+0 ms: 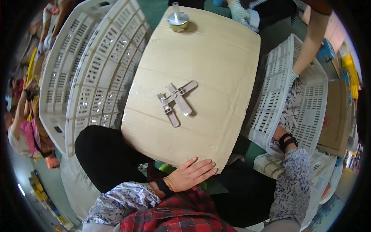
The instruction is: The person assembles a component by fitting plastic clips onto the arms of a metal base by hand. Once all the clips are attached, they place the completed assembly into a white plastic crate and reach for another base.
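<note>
My left hand [192, 173] lies flat on the near edge of a cardboard-covered board [201, 58], fingers stretched out, holding nothing. Several short pinkish-beige straps with metal buckles [178, 98] lie in a loose cluster at the board's middle. My right hand [280, 134] reaches into a white plastic basket [315, 100] on the right, where many similar strap pieces [290, 110] are heaped. Its fingers are hidden among the pieces and behind the basket rim, so what they hold does not show.
A round metal-topped pot [178, 22] with an upright stem stands at the board's far left corner. Stacked white crates [104, 73] rise on the left. A co-worker's gloved hand [293, 76] is in the right basket; another gloved hand [239, 11] is beyond the board. A cardboard box [335, 120] stands right.
</note>
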{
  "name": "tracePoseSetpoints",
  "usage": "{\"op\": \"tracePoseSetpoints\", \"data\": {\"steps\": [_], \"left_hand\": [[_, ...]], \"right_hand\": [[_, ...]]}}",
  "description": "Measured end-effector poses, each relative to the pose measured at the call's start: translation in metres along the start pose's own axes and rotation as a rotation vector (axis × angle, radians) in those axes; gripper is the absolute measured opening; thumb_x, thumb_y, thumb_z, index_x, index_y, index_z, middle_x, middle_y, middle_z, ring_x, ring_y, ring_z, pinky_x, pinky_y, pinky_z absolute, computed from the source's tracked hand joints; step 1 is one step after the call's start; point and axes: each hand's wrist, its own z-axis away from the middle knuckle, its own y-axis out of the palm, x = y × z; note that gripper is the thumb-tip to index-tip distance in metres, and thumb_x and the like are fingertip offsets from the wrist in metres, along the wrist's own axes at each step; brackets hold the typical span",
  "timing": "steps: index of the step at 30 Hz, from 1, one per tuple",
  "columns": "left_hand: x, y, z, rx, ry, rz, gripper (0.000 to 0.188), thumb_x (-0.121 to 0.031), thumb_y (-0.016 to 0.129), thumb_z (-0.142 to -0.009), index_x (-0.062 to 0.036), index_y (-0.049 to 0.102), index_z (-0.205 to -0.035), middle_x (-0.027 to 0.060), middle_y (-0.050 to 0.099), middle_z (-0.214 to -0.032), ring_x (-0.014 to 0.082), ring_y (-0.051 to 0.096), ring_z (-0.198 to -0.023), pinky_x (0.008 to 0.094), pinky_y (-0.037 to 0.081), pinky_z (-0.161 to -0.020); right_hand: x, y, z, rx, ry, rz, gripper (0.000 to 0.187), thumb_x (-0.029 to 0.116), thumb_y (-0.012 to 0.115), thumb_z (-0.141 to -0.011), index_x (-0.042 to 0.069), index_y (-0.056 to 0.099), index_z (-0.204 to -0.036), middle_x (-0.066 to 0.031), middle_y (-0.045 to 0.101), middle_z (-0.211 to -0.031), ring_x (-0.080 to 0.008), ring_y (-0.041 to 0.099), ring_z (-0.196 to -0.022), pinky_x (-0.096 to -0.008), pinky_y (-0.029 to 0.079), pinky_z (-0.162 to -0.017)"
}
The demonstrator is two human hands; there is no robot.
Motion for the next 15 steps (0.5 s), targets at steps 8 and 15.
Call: {"op": "tracePoseSetpoints", "data": {"steps": [8, 15], "left_hand": [[0.001, 0.005, 0.005, -0.111, 0.019, 0.081, 0.051, -0.021, 0.047, -0.094, -0.0163, 0.05, -0.144, 0.0033, 0.05, -0.146, 0.0177, 0.045, -0.137, 0.0417, 0.031, -0.113], [0.001, 0.009, 0.008, -0.143, 0.031, 0.077, 0.054, -0.019, 0.049, -0.092, -0.0147, 0.046, -0.146, 0.0048, 0.046, -0.148, 0.0191, 0.04, -0.14, 0.0435, 0.03, -0.116]], "right_hand": [[0.052, -0.136, 0.121, -0.309, 0.44, 0.193, 0.057, 0.011, 0.06, -0.085, 0.011, 0.052, -0.141, -0.0226, 0.066, -0.121, -0.0401, 0.063, -0.111, -0.0471, 0.051, -0.095], [0.154, -0.219, 0.179, -0.839, -0.19, -0.525, 0.054, 0.01, 0.068, -0.087, 0.006, 0.054, -0.138, -0.0196, 0.069, -0.118, -0.029, 0.065, -0.111, -0.0345, 0.049, -0.095]]}}
